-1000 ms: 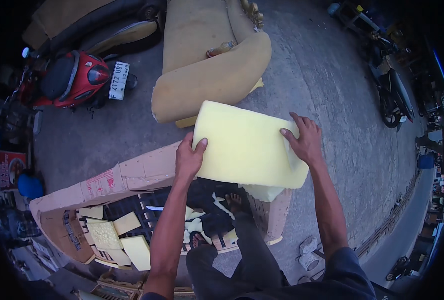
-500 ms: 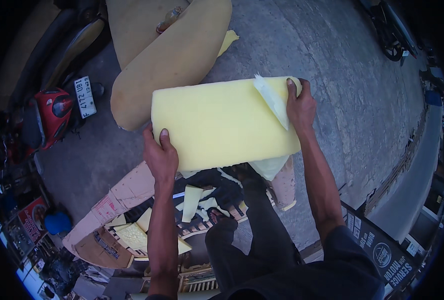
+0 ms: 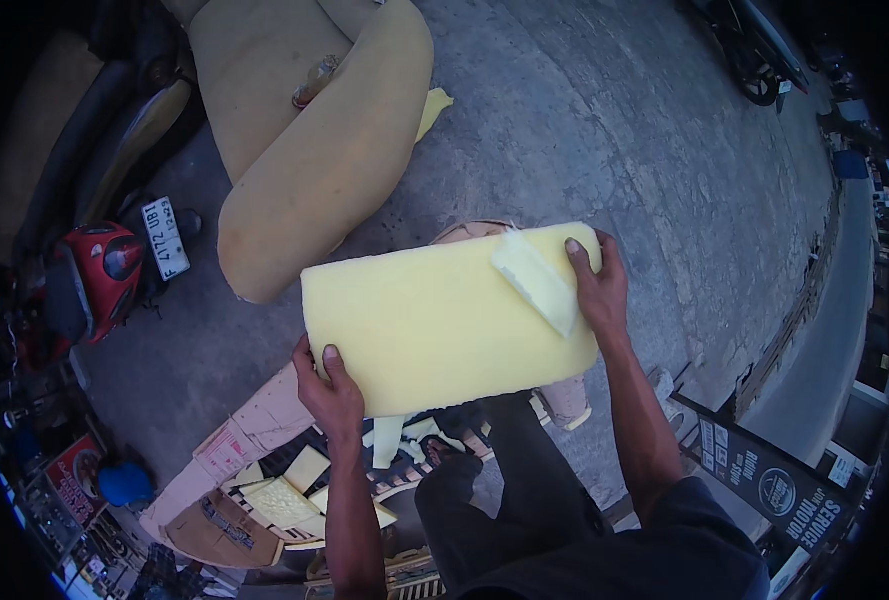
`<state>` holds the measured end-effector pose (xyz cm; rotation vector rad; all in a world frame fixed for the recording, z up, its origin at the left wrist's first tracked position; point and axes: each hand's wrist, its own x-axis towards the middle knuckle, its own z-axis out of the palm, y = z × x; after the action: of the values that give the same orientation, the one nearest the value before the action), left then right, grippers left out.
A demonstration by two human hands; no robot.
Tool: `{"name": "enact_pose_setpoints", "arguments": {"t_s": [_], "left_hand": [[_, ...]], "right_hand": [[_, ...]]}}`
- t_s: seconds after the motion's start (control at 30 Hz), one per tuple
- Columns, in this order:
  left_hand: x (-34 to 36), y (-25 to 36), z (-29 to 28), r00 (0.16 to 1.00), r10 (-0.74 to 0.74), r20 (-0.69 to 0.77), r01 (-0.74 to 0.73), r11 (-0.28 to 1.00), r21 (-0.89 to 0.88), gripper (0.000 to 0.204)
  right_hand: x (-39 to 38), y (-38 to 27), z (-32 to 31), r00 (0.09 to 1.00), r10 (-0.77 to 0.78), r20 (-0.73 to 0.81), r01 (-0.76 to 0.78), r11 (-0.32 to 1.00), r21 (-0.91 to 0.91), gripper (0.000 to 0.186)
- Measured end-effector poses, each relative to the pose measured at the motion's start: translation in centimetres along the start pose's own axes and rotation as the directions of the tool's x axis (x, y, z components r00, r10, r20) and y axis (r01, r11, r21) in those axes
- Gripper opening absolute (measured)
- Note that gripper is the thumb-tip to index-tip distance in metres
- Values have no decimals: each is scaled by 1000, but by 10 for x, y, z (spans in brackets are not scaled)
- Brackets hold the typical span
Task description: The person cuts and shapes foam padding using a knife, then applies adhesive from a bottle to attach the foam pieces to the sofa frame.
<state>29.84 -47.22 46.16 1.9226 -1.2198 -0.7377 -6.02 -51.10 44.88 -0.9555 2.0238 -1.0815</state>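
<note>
Well to the left of the yellow foam slab [image 3: 420, 330] stands a red scooter [image 3: 105, 270]. Nearer the slab, below its left end in the view, a cardboard-covered frame [image 3: 255, 425] holds loose foam offcuts [image 3: 290, 500]; above that end is a tan padded sofa arm [image 3: 325, 180].

At the slab's lower left corner is the left hand [image 3: 331, 395], its thumb on the upper face and its other fingers, mostly hidden, curled around the edge, pinching the foam. The slab itself is held up between both hands. It looks light, soft and springy, likely to sag if taken by one end, and its surface should grip well rather than slip.

Near its right end a thin pale strip [image 3: 537, 285] lies across the face (whether loose or partly attached, I cannot tell); it looks easy to tear. Beyond it, the right hand [image 3: 602, 285] pinches the slab's upper right corner, thumb on top, fingers behind. Opposite ends seem the best hold, with light pressure, clear of the strip.
</note>
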Motion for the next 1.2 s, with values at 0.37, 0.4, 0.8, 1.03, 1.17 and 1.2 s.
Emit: {"name": "enact_pose_setpoints", "arguments": {"t_s": [0.37,0.4,0.8,1.03,1.17,1.2], "left_hand": [[34,9,15,987,-43,-152,-7,950,-313,38],[42,11,21,979,-54,-196,-16,941,-339,37],[64,17,52,991,34,-130,-41,998,-53,35],[81,34,52,997,57,-59,-50,991,123,34],[58,21,48,996,26,-86,-10,984,180,32],[55,16,49,996,29,-85,-12,982,186,32]], "right_hand": [[68,-54,19,980,-16,200,52,983,-177,80],[77,-63,25,973,-10,231,55,980,-190,81],[76,16,36,988,-143,64,140,989,52,45],[46,27,18,997,63,53,-75,958,277,38],[24,38,17,999,45,-17,-39,966,254,34],[20,38,20,999,49,-16,-43,965,260,34]]}}
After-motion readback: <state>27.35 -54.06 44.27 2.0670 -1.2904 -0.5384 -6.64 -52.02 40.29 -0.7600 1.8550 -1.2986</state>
